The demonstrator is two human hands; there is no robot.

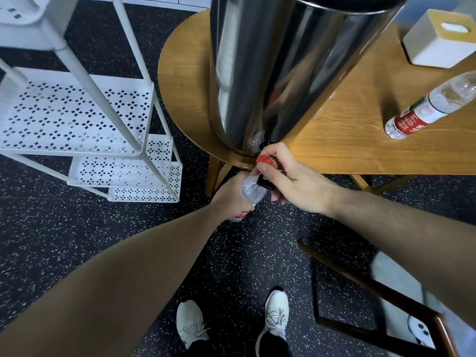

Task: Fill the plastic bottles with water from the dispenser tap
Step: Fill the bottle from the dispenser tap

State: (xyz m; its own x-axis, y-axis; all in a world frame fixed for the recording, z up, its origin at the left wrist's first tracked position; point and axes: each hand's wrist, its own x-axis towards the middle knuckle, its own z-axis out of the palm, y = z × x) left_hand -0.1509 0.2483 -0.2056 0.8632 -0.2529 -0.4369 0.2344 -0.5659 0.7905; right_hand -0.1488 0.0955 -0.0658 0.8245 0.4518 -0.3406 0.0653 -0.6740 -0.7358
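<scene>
Two bare hands met just below the front edge of the wooden desk point(347, 148), at the middle of the frame. The left hand point(229, 194) had its fingers curled round a clear plastic bottle point(251, 193) with a red label, holding it tilted, its upper part up beneath the black tap point(265, 182) of the steel water dispenser point(270, 73). The right hand point(288, 176) gripped the tap's red handle point(265, 160), thumb and forefinger bent around it and the other fingers loosely curled below; whether water ran I could not tell. That dispenser stood on the desk's rounded left end, filling the upper middle of the frame. A second bottle point(427, 106), clear with a red and white label, lay on its side on the desk at the right of the frame, well apart from the tap. A white box point(435, 39) sat on the desk at the upper right. A white perforated metal rack point(77, 109) stood on the dark speckled floor point(244, 253) at the left, and two white shoes point(277, 315) showed at the bottom centre.
</scene>
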